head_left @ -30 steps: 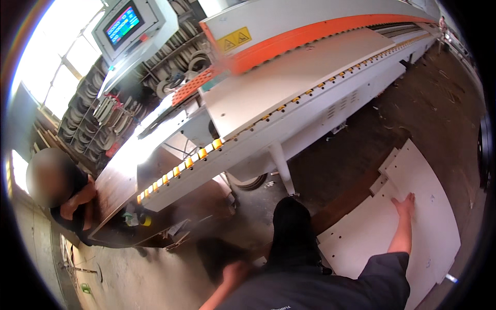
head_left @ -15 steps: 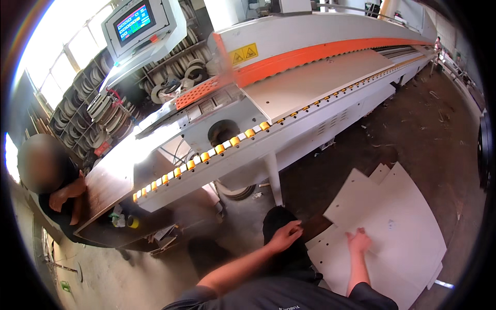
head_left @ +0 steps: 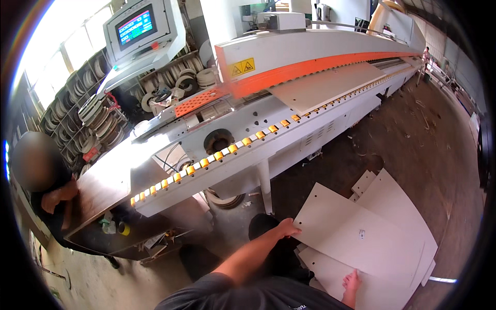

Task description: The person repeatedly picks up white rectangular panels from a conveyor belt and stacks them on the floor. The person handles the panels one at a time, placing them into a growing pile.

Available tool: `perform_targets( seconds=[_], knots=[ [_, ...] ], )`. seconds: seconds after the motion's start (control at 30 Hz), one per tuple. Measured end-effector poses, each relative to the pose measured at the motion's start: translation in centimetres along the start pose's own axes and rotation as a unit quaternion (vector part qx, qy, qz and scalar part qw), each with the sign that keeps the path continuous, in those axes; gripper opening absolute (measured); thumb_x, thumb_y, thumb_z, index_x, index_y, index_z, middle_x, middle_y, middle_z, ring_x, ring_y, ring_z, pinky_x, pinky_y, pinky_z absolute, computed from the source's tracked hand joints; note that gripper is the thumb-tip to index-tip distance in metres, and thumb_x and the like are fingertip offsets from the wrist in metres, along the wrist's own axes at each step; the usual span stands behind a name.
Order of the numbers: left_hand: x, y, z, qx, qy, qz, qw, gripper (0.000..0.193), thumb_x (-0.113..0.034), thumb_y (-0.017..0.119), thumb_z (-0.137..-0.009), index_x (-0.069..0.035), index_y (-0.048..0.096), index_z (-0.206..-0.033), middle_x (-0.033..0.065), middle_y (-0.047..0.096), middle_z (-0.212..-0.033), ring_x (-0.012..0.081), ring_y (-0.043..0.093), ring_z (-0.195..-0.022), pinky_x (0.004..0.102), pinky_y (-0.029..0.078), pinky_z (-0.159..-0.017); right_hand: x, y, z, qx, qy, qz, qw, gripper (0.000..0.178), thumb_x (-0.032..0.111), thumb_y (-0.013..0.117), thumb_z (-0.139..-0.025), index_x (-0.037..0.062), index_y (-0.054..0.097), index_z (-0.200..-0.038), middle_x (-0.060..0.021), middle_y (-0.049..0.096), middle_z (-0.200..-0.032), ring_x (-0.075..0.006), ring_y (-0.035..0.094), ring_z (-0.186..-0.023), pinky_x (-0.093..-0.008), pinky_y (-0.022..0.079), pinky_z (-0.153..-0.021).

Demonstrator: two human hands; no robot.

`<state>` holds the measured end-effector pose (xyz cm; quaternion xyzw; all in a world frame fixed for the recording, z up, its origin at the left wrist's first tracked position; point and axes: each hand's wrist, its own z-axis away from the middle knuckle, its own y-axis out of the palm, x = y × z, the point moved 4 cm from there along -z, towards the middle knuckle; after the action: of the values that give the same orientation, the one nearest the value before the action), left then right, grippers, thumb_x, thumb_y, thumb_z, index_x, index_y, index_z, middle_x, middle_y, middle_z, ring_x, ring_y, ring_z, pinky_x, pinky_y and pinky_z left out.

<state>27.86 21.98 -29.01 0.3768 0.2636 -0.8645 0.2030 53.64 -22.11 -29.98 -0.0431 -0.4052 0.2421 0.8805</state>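
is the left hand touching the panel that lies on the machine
No, the left hand is at a corner of the loose top panel, well apart from the machine.

At four o'clock, the upper panel (head_left: 351, 222) is beige (with dark dots); toward one, an orange strip (head_left: 310, 67) edges the pale-grey machine (head_left: 310, 47); rollers (head_left: 218, 155) alternate yellow and white; the eleven-o'clock screen (head_left: 135, 27) glows blue.

Your left hand (head_left: 285, 228), earlier in mid-air, now grips a corner of the top pale panel (head_left: 356, 222), which has swung left across the stack. Your right hand (head_left: 351, 281) has slid to its near edge. The machine's board (head_left: 330, 87) has travelled farther away.
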Motion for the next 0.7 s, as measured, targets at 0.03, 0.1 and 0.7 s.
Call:
perform_targets(
  seconds=[0.03,0.1,0.7],
  knots=[
    [-0.9,-0.1,1.2,0.000,0.036,0.050,0.998,0.054,-0.033,0.086,-0.080,0.004,0.065,-0.114,0.0108,0.068,-0.083,0.0202,0.062,-0.057,0.0350,0.046,-0.049,-0.6,-2.3,-0.6,0.007,0.056,-0.079,0.995,0.071,0.065,0.067,-0.090,0.0013,0.064,-0.121,-0.0130,0.071,-0.115,-0.0212,0.068,-0.103,-0.0410,0.052,-0.076],
    [-2.5,-1.3,4.9,-0.005,0.102,0.145,0.984,0.050,-0.031,0.085,-0.083,0.002,0.065,-0.114,0.0084,0.069,-0.088,0.0161,0.061,-0.062,0.0314,0.047,-0.054,-0.9,-5.8,-1.9,0.027,0.056,-0.228,0.972,0.085,0.072,0.066,-0.086,0.0053,0.054,-0.138,-0.0099,0.061,-0.138,-0.0210,0.061,-0.118,-0.0382,0.049,-0.089],
    [-3.4,-14.8,42.8,-0.139,0.268,0.439,0.846,0.053,-0.023,0.068,-0.093,-0.001,0.053,-0.138,0.0099,0.064,-0.125,0.0181,0.060,-0.116,0.0372,0.046,-0.103,14.6,0.8,16.3,0.097,-0.273,-0.350,0.891,0.079,0.064,0.061,-0.093,0.0121,0.046,-0.150,-0.0107,0.050,-0.152,-0.0275,0.046,-0.140,-0.0439,0.040,-0.111]
  ],
)
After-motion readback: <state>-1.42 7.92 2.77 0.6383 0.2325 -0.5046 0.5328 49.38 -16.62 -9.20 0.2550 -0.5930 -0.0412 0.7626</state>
